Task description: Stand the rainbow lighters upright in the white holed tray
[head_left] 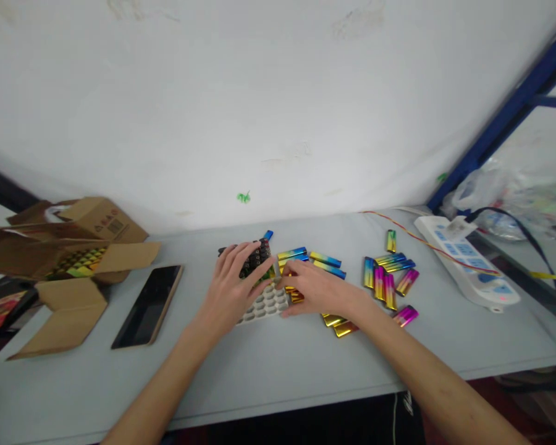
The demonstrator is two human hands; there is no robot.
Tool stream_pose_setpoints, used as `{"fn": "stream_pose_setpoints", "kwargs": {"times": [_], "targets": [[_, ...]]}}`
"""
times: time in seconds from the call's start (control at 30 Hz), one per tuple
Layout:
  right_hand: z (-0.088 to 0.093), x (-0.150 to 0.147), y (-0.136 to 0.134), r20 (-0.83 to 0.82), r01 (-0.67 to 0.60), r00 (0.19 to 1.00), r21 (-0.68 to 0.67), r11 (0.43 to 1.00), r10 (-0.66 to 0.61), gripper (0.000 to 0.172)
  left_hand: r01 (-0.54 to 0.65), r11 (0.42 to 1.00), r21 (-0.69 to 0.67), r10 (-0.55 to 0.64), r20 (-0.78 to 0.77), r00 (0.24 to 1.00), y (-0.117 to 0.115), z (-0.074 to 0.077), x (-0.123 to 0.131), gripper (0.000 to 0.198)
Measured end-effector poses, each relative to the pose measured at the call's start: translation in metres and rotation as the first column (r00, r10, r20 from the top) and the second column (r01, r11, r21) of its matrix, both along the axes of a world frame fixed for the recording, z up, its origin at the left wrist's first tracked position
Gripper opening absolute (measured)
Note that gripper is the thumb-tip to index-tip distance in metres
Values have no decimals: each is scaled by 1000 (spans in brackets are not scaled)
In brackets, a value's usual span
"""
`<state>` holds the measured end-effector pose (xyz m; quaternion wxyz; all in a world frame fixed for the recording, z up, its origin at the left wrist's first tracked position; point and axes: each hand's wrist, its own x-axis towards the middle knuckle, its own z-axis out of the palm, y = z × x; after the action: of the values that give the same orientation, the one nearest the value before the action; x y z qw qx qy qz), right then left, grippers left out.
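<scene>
A white tray (265, 306) with a honeycomb of holes lies on the grey table, its far half filled with upright dark-topped lighters (257, 256). My left hand (231, 285) rests on the tray, fingers spread over the filled part. My right hand (315, 288) lies beside the tray's right edge, fingertips pinched on a yellow-green lighter (272, 274) at the tray. Several loose rainbow-coloured lighters (389, 278) lie scattered to the right, and gold ones (340, 326) show under my right wrist.
An open cardboard box (50, 247) holding more lighters stands at the left. A black phone (149, 304) lies between it and the tray. A white power strip (467, 266) with cables sits at the right, beside a blue frame post. A white wall backs the table.
</scene>
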<state>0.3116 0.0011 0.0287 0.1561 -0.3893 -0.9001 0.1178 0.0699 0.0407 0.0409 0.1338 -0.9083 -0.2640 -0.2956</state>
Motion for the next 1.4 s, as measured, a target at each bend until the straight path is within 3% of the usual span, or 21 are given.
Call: {"fn": "stream_pose_setpoints", "kwargs": {"times": [0.17,0.3,0.33,0.47,0.57,0.67,0.77,0.93,1.1,1.23,1.33,1.37,1.4], "targets": [[11,5,4,-44,40,998,-14,999,-41,51,-18,1000,15,17,51,999,1,3,-6,60],[39,38,5,-170,271,948,-5,963,-268,35,-73,996,-44,77,87,993,4,1,-16,71],[47,51,2,-239,366,904,9,931,-353,32,-93,993,-75,99,87,991,6,-1,-19,75],[62,114,-25,-411,705,673,106,701,-614,29,-117,976,-185,131,67,989,11,-11,-28,90],[48,162,-45,-363,822,555,103,560,-748,33,-118,970,-213,138,79,987,14,-17,-30,85],[24,197,-47,-292,921,389,121,370,-874,29,-104,974,-203,126,97,987,15,-19,-29,73],[8,206,-30,-60,942,327,105,320,-943,31,-75,981,-181,93,90,992,15,-22,-28,65],[6,175,2,274,947,204,187,260,-940,41,-87,983,-163,101,82,992,12,-23,-27,63],[13,160,15,306,950,229,135,280,-924,27,-50,997,-66,63,212,975,-3,0,-24,60],[24,153,17,230,922,356,71,381,-906,24,41,993,115,-91,479,873,-24,15,-16,37],[34,125,11,53,825,562,-97,556,-825,30,258,966,-6,-214,538,815,-36,10,-6,20],[36,111,7,-134,709,652,-242,663,-746,33,308,943,-123,-199,533,822,-39,7,-2,17],[38,94,3,-322,553,682,-360,751,-657,37,338,911,-234,-172,530,830,-41,3,2,13]]}}
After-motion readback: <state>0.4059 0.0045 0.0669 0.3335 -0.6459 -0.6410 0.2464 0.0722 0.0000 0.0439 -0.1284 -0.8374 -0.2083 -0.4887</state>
